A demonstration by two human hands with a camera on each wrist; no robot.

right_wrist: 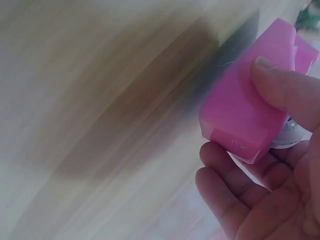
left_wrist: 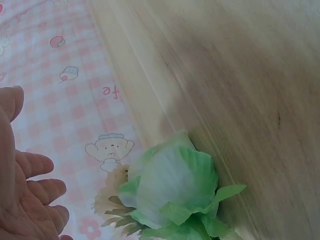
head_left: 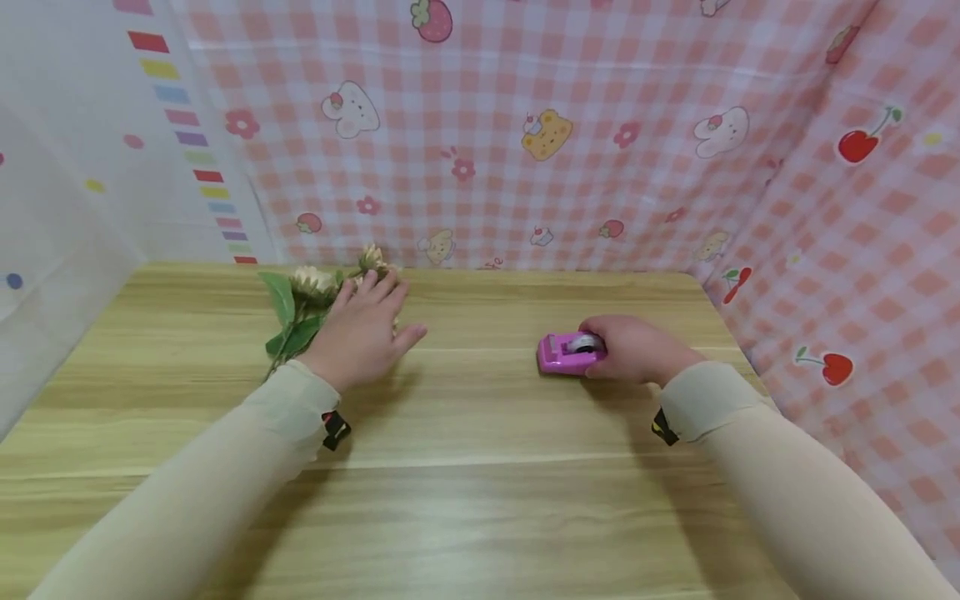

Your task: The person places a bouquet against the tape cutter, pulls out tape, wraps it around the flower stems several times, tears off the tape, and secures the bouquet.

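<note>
A bright pink tape dispenser (head_left: 561,357) with a roll of clear tape (head_left: 585,342) in it is held by my right hand (head_left: 637,348) over the right part of the table. In the right wrist view, the thumb (right_wrist: 285,90) presses one side of the dispenser (right_wrist: 245,110) and fingers curl under its other side. My left hand (head_left: 358,340) is spread palm down above a bunch of artificial flowers (head_left: 311,282), partly covering it. The left wrist view shows a pale green-white bloom (left_wrist: 172,185) beside the left fingers (left_wrist: 47,190), which grip nothing.
The wooden table (head_left: 465,500) ends at a pink checked cloth (head_left: 487,200) along the back. More checked cloth (head_left: 885,300) hangs at the right, and a white cloth (head_left: 60,208) at the left. Green leaves (head_left: 281,298) stick out left of the flowers.
</note>
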